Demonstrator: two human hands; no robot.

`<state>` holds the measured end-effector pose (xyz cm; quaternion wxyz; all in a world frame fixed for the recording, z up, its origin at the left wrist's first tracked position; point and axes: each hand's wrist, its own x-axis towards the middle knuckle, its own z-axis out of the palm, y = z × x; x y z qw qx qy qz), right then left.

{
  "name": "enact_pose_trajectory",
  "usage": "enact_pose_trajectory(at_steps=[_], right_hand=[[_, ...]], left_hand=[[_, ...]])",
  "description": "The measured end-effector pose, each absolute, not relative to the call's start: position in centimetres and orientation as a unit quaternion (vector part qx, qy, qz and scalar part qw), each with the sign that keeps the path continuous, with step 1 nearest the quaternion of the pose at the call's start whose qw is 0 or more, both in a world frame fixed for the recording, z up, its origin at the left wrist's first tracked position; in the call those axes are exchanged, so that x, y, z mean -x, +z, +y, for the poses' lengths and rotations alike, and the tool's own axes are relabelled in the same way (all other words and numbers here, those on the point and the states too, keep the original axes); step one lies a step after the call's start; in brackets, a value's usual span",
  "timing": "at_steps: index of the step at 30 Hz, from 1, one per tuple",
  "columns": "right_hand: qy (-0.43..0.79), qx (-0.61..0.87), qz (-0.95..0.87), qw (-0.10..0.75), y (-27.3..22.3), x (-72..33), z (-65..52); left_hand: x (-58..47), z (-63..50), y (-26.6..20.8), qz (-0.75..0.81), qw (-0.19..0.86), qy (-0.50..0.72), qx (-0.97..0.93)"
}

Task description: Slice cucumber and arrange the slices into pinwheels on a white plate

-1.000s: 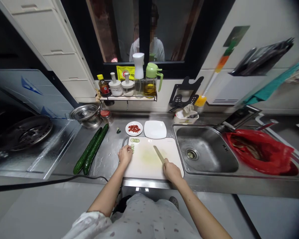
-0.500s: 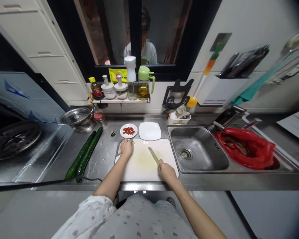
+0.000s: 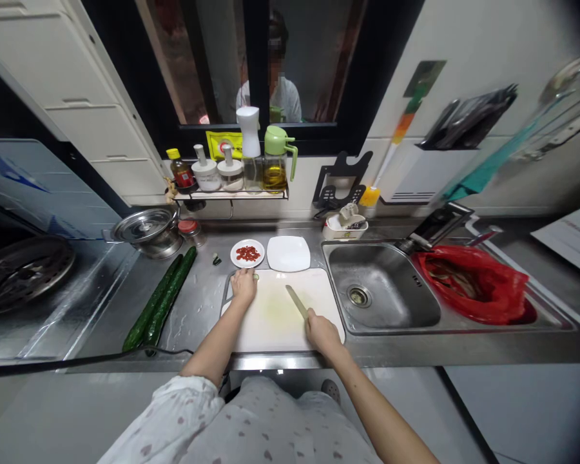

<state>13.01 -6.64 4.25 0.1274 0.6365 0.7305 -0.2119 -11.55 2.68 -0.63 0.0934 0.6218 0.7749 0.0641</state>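
Green slice (image 3: pixel 256 277) beside left hand (image 3: pixel 243 285) — grip unclear, right hand (image 3: pixel 323 332) wrapped round knife (image 3: pixel 296 301)

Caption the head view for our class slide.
Right hand holds a knife, left hand by a cucumber slice, at a cutting board.

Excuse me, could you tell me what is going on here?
The person's right hand holds a knife, its blade pointing away across the white cutting board. The left hand is at the board's far left corner, a small pale-green slice beside it. Two cucumbers lie on the counter to the left; a round plate of red pieces and a squarish white plate sit beyond the board.
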Motion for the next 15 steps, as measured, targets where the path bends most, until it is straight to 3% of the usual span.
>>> enact_pose_trajectory(at_steps=[10,15], right_hand=[[-0.208,-0.637,0.732,0.126,4.3,-13.0,-6.7],[-0.214,-0.638,0.729,0.125,4.3,-13.0,-6.7]], left_hand=[[11.5,2.7,-0.1,0.757,0.097,0.096,-0.639],[10.7,1.8,1.2,0.771,0.192,0.16,-0.586]])
